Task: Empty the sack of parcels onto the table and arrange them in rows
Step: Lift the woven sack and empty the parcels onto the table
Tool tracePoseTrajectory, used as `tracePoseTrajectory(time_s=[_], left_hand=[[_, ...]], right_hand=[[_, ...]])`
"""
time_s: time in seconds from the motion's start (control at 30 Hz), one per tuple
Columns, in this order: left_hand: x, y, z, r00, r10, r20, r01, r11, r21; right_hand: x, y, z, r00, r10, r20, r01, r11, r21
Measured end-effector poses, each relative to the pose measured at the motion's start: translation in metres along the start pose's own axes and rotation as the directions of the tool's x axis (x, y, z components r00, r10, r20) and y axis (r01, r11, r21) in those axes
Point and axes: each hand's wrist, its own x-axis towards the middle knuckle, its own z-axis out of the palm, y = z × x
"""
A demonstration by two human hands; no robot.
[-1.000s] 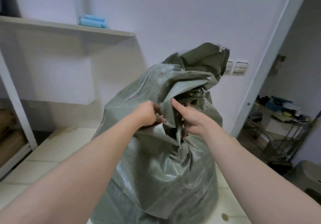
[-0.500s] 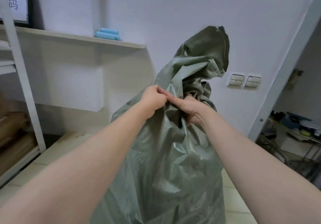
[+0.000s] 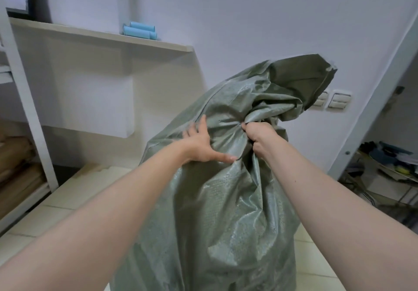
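**A:** From the head camera, where is the sack?

**B:** The big grey-green woven plastic sack [image 3: 214, 211] stands straight ahead on a pale tiled surface [image 3: 74, 191]. Its long axis is near vertical. The mouth is bunched into a neck, and the loose flap above it flops up and to the right. No parcels show; whatever it holds is hidden inside.

**A:** And the hands?

**B:** The right hand [image 3: 260, 140] is fisted round the gathered neck, fingers curled tight on the fabric. The left hand [image 3: 199, 143] lies flat on the sack's upper left shoulder. Its fingers are straight and spread, pressing and gripping nothing.

**A:** What does the next move turn on?

**B:** The neck, I'd judge. It lies just to the right of the left hand, and only the right hand holds it. The free left hand is placed to steady the sack while it is tipped or the mouth is loosened.

**A:** Anything nearby?

**B:** A white wall shelf [image 3: 101, 35] carrying light blue rolls [image 3: 140, 29], behind and to the left, well apart.
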Motion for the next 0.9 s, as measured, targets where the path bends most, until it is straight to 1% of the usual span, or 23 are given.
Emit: tracePoseTrajectory(time_s=[0.03, 0.07, 0.17, 0.23, 0.3, 0.33, 0.4, 0.47, 0.57, 0.63, 0.67, 0.7, 0.77, 0.8, 0.87, 0.9], left_hand=[[0.003, -0.004, 0.003, 0.999, -0.033, -0.034, 0.035, 0.997, 0.064], [0.006, -0.007, 0.006, 0.995, -0.062, -0.077, 0.068, 0.995, 0.078], [0.016, -0.01, 0.008, 0.973, -0.149, -0.176, 0.145, 0.989, -0.032], [0.024, -0.005, 0.005, 0.958, -0.188, -0.215, 0.168, 0.98, -0.111], [0.033, 0.002, 0.002, 0.945, -0.213, -0.247, 0.173, 0.969, -0.173], [0.037, 0.007, 0.0, 0.941, -0.222, -0.255, 0.173, 0.964, -0.2], [0.047, 0.015, -0.005, 0.939, -0.231, -0.257, 0.164, 0.952, -0.258], [0.057, 0.027, -0.014, 0.934, -0.222, -0.279, 0.13, 0.941, -0.311], [0.071, 0.049, -0.031, 0.921, -0.165, -0.353, 0.042, 0.943, -0.329], [0.076, 0.06, -0.04, 0.907, -0.121, -0.404, -0.018, 0.946, -0.323], [0.076, 0.062, -0.041, 0.905, -0.105, -0.413, -0.031, 0.95, -0.31], [0.075, 0.062, -0.041, 0.909, -0.097, -0.406, -0.028, 0.956, -0.293], [0.072, 0.053, -0.034, 0.928, -0.096, -0.36, -0.008, 0.961, -0.278], [0.069, 0.048, -0.03, 0.938, -0.089, -0.336, -0.013, 0.957, -0.289], [0.063, 0.039, -0.028, 0.952, -0.039, -0.303, -0.077, 0.93, -0.36], [0.06, 0.038, -0.029, 0.957, -0.006, -0.291, -0.117, 0.908, -0.403]], right_hand=[[0.001, 0.0, 0.001, 1.0, -0.015, 0.004, 0.015, 0.999, 0.049], [0.002, -0.002, 0.002, 0.999, -0.028, 0.02, 0.026, 0.993, 0.113], [0.004, -0.013, 0.015, 0.997, -0.067, 0.035, 0.053, 0.952, 0.301], [0.007, -0.024, 0.023, 0.995, -0.095, -0.012, 0.092, 0.915, 0.392], [0.01, -0.037, 0.026, 0.99, -0.132, -0.048, 0.139, 0.88, 0.454], [0.011, -0.044, 0.027, 0.987, -0.149, -0.06, 0.16, 0.874, 0.458], [0.011, -0.061, 0.025, 0.977, -0.201, -0.074, 0.212, 0.862, 0.46], [0.013, -0.083, 0.022, 0.965, -0.238, -0.114, 0.262, 0.812, 0.521], [0.013, -0.114, 0.016, 0.923, -0.342, -0.176, 0.381, 0.753, 0.536], [0.011, -0.121, 0.01, 0.902, -0.399, -0.163, 0.417, 0.714, 0.562], [0.013, -0.12, 0.007, 0.9, -0.415, -0.136, 0.415, 0.716, 0.561], [0.016, -0.116, 0.004, 0.909, -0.407, -0.091, 0.392, 0.76, 0.519], [0.023, -0.104, 0.0, 0.953, -0.302, -0.023, 0.29, 0.888, 0.358], [0.032, -0.097, -0.002, 0.97, -0.244, 0.0, 0.235, 0.934, 0.269], [0.044, -0.086, -0.003, 0.982, -0.191, -0.007, 0.191, 0.975, 0.118], [0.044, -0.08, -0.002, 0.98, -0.191, -0.053, 0.192, 0.981, 0.031]])
